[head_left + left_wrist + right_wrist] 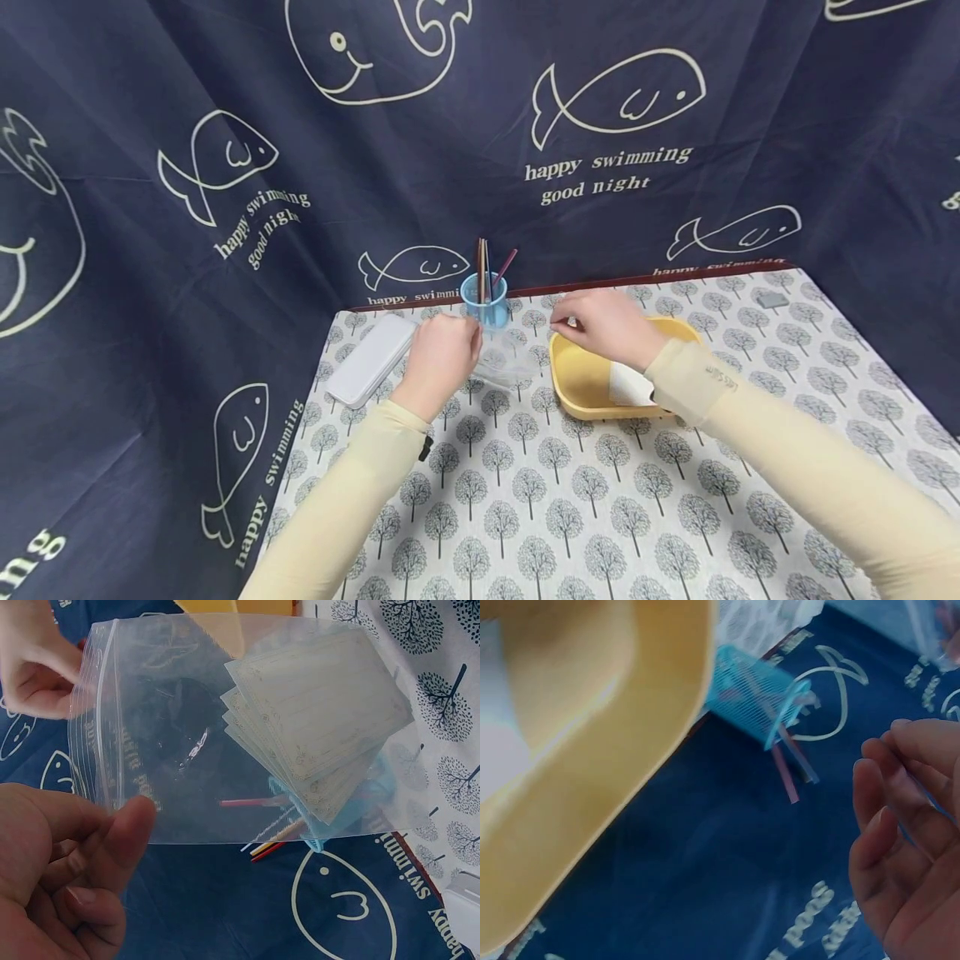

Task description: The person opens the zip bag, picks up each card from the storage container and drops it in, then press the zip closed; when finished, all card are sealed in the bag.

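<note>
A clear zip bag (172, 727) hangs from my left hand (442, 354), which pinches it at one corner of the zip edge. Inside it, several pale cards (322, 712) with ornate borders lie fanned toward the bottom end. In the head view the bag is faint against the cloth. My right hand (611, 325) is over the yellow basin (573, 387), fingers loosely bent, and nothing shows between them in the right wrist view. Its fingertips (877, 769) look apart from the bag. A white sheet (630, 385) lies in the basin, partly hidden by the right forearm.
Behind the bag, a blue mesh cup (491, 312) with several pens or sticks stands near the table's back edge. A white oblong case (372, 360) lies left of my left hand. One small grey object (771, 299) sits at the far right. A dark blue curtain (480, 150) hangs behind.
</note>
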### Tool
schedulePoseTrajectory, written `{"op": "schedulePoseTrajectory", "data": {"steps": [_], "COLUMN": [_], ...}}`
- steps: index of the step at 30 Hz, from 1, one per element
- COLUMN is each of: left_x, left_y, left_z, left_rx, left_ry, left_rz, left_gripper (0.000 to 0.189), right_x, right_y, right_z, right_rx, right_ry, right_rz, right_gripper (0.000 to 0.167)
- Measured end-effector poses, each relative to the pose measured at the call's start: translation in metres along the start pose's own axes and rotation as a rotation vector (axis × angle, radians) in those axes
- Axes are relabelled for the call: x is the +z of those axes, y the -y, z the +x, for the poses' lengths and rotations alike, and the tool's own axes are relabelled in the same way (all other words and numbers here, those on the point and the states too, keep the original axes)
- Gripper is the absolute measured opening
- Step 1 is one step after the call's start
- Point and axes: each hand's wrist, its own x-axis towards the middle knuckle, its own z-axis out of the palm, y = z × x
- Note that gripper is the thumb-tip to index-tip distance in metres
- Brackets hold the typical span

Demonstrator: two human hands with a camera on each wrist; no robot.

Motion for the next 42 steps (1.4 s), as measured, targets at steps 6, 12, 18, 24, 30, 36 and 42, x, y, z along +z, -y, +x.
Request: {"op": "schedulePoseTrajectory", "data": {"steps": [6,12,18,24,30,36,42], "left_x": [0.001,0.001,0.002,0.002,0.002,0.002,0.004], "left_y": [0.001,0.002,0.003,0.002,0.003,0.003,0.004], "left_z": [-0.001,-0.001,-0.002,-0.002,-0.002,-0.002,-0.003], "left_rx": [-0.001,0.0,-0.005,0.008,0.0,-0.005,-0.007], "left_ry": [0.003,-0.001,0.007,0.0,0.003,0.01,0.011], "left_rz": [0.01,0.0,0.005,0.015,0.014,0.015,0.014], "left_gripper": [0.016,0.015,0.013,0.015,0.016,0.015,0.016], "right_x": [0.004,0.009,0.016,0.025,0.031,0.033,0.034], "right_y": [-0.031,-0.06,-0.086,-0.106,-0.112,-0.113,-0.113], "right_z": [-0.013,-0.03,-0.048,-0.063,-0.07,-0.077,-0.085], "right_rx": [0.07,0.162,0.257,0.29,0.309,0.382,0.451], "right_ry": [0.04,0.117,0.214,0.278,0.339,0.441,0.553], "right_rz": [-0.035,-0.036,-0.067,-0.084,-0.108,-0.078,-0.072], "right_gripper": [0.006,0.004,0.006,0.005,0.015,0.016,0.041]}}
